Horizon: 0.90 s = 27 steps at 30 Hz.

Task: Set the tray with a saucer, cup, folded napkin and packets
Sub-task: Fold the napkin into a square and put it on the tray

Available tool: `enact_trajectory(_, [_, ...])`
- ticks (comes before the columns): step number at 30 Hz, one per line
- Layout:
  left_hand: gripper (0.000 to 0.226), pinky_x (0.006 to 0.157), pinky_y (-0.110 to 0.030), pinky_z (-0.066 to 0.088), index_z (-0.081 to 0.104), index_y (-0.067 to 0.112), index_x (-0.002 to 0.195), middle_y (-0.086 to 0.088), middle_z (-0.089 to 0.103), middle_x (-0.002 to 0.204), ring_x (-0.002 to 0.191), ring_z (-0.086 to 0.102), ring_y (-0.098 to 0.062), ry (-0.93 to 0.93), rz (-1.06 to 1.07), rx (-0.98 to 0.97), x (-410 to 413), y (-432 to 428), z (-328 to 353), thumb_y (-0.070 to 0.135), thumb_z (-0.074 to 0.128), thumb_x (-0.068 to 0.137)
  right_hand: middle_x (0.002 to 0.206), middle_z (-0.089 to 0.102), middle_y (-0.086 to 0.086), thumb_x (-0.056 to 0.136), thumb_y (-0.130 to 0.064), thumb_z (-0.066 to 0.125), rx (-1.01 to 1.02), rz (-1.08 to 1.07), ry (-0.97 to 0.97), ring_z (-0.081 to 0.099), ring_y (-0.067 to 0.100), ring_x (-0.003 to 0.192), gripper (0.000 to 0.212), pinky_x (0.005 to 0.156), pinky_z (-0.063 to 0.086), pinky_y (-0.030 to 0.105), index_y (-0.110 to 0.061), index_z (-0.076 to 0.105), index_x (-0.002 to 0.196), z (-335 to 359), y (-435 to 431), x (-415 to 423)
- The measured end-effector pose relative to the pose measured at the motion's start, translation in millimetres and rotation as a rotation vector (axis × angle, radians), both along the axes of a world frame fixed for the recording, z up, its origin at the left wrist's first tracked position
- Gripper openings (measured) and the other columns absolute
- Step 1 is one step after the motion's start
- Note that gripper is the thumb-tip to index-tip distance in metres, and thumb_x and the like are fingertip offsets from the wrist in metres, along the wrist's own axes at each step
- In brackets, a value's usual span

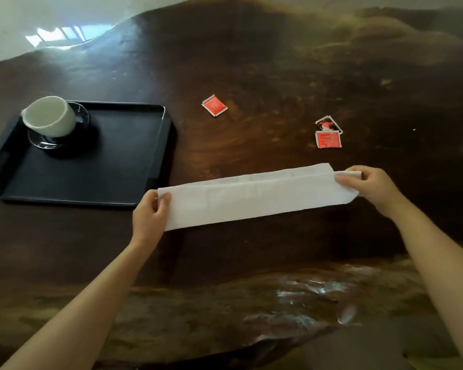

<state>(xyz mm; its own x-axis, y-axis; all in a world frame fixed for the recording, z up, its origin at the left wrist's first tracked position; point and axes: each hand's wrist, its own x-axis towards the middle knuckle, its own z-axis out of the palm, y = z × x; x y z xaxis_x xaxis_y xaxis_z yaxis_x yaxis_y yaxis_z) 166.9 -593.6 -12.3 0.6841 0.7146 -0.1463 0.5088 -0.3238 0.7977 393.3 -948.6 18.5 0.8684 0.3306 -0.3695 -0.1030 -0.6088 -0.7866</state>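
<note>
Left hand: pinches napkin at left end
Right hand: pinches its right end
Cup: on saucer, in tray
Packets: three, on worktop

Bare table between tray and packets, cup on saucer in the tray's far-left corner.

views: one only, head-worn | stance: over the near edge of the tabletop, facing forward and down across it | range: close, at arm's reach; wide angle, tabletop edges bowed | frame: tray at left, far tabletop edge along the top, pale floor beyond it top left
</note>
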Motion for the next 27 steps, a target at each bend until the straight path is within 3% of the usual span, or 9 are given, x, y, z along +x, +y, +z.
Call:
enact_trajectory(3, [0.022, 0.054, -0.027, 0.032, 0.042, 0.008, 0.082, 0.003, 0.042, 0.066, 0.058, 0.038, -0.01, 0.009, 0.134, 0.024, 23.1, -9.2, -7.2, 0.024, 0.043, 0.097, 0.088, 0.061, 0.007, 0.087, -0.029, 0.062, -0.107, -0.121, -0.185, 0.055, 0.02, 0.082, 0.024, 0.068, 0.041, 0.03, -0.006, 0.064, 0.095, -29.6, 18.5, 13.3])
enact_trajectory(8, [0.022, 0.065, -0.037, 0.035, 0.041, 0.005, 0.102, -0.011, 0.053, 0.085, 0.074, 0.048, -0.028, 0.137, 0.244, 0.165, 44.9, -15.1, -25.5, 0.025, 0.034, 0.099, 0.079, 0.058, 0.008, 0.092, -0.027, 0.056, -0.243, -0.194, -0.434, 0.054, 0.018, 0.074, 0.021, 0.059, 0.037, 0.026, -0.01, 0.053, 0.08, -60.3, 48.9, 23.1])
enact_trajectory(15, [0.023, 0.066, -0.041, 0.038, 0.046, 0.004, 0.109, -0.017, 0.053, 0.108, 0.088, 0.057, -0.04, 0.308, 0.24, 0.379, 47.1, -19.3, -32.2, 0.022, 0.037, 0.099, 0.096, 0.061, 0.015, 0.095, -0.026, 0.05, -0.518, -0.17, -0.67, 0.059, 0.029, 0.078, 0.022, 0.059, 0.036, 0.031, -0.004, 0.053, 0.1, -83.0, 63.3, 23.5])
enact_trajectory(17, [0.029, 0.07, -0.045, 0.042, 0.043, 0.005, 0.12, -0.018, 0.048, 0.117, 0.099, 0.054, -0.038, 0.414, 0.225, 0.393, 45.4, -22.0, -26.3, 0.017, 0.045, 0.094, 0.105, 0.057, 0.02, 0.093, -0.023, 0.053, -0.58, -0.163, -0.719, 0.056, 0.034, 0.091, 0.027, 0.067, 0.039, 0.036, -0.002, 0.051, 0.11, -79.5, 66.5, 20.8])
enact_trajectory(19, [0.044, 0.085, -0.048, 0.042, 0.039, 0.006, 0.129, -0.021, 0.043, 0.125, 0.111, 0.046, -0.038, 0.518, 0.173, 0.518, 38.2, -32.7, -19.1, 0.014, 0.054, 0.088, 0.118, 0.054, 0.019, 0.091, -0.025, 0.053, -0.576, -0.157, -0.796, 0.051, 0.036, 0.106, 0.039, 0.084, 0.04, 0.042, -0.004, 0.047, 0.123, -73.2, 78.3, 12.8])
enact_trajectory(21, [0.048, 0.102, -0.049, 0.032, 0.041, 0.009, 0.133, -0.018, 0.04, 0.137, 0.125, 0.038, -0.037, 0.415, 0.072, 0.609, 43.1, -54.9, -13.5, 0.015, 0.054, 0.087, 0.127, 0.054, 0.016, 0.091, -0.026, 0.048, -0.345, 0.026, -0.888, 0.049, 0.034, 0.117, 0.044, 0.098, 0.034, 0.043, -0.006, 0.047, 0.13, -68.7, 111.2, -4.7])
enact_trajectory(23, [0.047, 0.114, -0.045, 0.019, 0.039, 0.013, 0.139, -0.013, 0.034, 0.149, 0.139, 0.029, -0.03, 0.251, -0.138, 0.589, 62.3, -79.2, -18.2, 0.018, 0.045, 0.093, 0.138, 0.05, 0.013, 0.093, -0.025, 0.04, -0.183, 0.381, -0.864, 0.043, 0.033, 0.129, 0.046, 0.108, 0.024, 0.044, -0.007, 0.046, 0.135, -71.7, 152.3, -35.0])
enact_trajectory(25, [0.046, 0.118, -0.043, 0.007, 0.031, 0.016, 0.144, -0.008, 0.026, 0.154, 0.145, 0.018, -0.021, 0.23, -0.235, 0.521, 86.0, -92.3, -28.8, 0.022, 0.032, 0.098, 0.152, 0.032, 0.003, 0.097, -0.03, 0.035, -0.271, 0.682, -0.745, 0.022, 0.025, 0.143, 0.049, 0.115, 0.01, 0.048, -0.015, 0.033, 0.144, -79.9, 180.5, -62.5])
enact_trajectory(27, [0.048, 0.119, -0.043, -0.001, 0.02, 0.019, 0.147, -0.003, 0.015, 0.158, 0.146, 0.006, -0.016, 0.346, -0.214, 0.488, 94.5, -88.1, -45.3, 0.03, 0.017, 0.1, 0.158, 0.015, -0.004, 0.098, -0.039, 0.029, -0.402, 0.783, -0.713, 0.004, 0.02, 0.146, 0.054, 0.116, -0.004, 0.047, -0.021, 0.019, 0.148, -91.5, 187.5, -72.4])
